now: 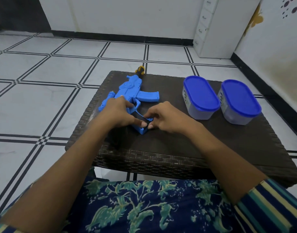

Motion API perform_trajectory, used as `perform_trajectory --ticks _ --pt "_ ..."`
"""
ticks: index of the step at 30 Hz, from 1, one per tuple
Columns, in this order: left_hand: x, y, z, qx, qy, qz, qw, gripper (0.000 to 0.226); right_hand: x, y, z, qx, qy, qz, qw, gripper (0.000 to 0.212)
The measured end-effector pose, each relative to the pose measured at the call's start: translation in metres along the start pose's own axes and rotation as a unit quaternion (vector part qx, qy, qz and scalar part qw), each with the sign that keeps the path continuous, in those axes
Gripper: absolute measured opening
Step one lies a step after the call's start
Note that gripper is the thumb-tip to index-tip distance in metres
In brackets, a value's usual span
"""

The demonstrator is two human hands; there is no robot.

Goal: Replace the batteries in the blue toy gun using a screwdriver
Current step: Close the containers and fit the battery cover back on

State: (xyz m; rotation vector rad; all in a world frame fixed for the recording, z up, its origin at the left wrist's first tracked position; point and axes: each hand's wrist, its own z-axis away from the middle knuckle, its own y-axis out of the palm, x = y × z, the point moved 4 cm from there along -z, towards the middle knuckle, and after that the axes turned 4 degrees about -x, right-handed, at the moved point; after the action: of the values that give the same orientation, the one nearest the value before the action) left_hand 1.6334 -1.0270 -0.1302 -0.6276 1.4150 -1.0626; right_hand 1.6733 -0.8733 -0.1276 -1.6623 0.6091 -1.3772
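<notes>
on the left half of a dark woven table (178,143) lies the blue toy gun (127,91), flat on its side. its long body runs from the table's left edge toward the far edge, and its grip points back toward the person. the side of the grip shows a dark patch edged in blue; whether batteries sit there cannot be told.

the left hand (116,111) rests over the rear of the gun. its forefinger (137,121) is stretched out straight with the tip pressing on the dark part of the grip, so these fingers clasp nothing. the right hand (162,117) meets it from the other side, fingers curled, its thumb (150,126) and forefinger pinching the lower end of the grip just beside the left fingertip.

the screwdriver (140,70) lies at the far edge of the table, just beyond the gun's far end and touched by neither hand. only its yellow and black handle shows.

well to the right stand two oval tubs with blue lids, side by side: the left tub (200,96) and the right tub (240,100). the table stands on a white tiled floor (43,73) with black lines. a white drawer unit (211,27) stands at the far right wall.
</notes>
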Motion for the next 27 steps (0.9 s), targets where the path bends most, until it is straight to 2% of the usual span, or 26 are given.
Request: perform_trajectory --ticks 6,11,14,19,27 --pt "-0.001 0.000 -0.008 0.007 -0.019 -0.029 0.999 0.106 -0.013 0.007 0.002 -0.046 0.003 -0.023 0.999 0.018" --pt "0.002 0.000 -0.001 0.004 0.009 -0.024 1.000 0.105 -0.015 0.005 -0.002 -0.044 0.015 -0.024 0.999 0.022" --pt "0.001 0.003 0.009 0.010 0.029 -0.041 0.999 0.116 -0.010 0.003 -0.005 -0.028 0.008 0.003 1.000 0.027" --pt "0.001 0.011 0.012 -0.048 0.043 -0.056 0.996 0.113 -0.011 0.002 -0.009 0.025 0.035 -0.032 0.999 0.028" --pt "-0.006 0.014 0.014 -0.083 0.019 -0.051 0.995 0.122 -0.013 0.001 -0.007 0.003 0.017 0.007 1.000 0.017"
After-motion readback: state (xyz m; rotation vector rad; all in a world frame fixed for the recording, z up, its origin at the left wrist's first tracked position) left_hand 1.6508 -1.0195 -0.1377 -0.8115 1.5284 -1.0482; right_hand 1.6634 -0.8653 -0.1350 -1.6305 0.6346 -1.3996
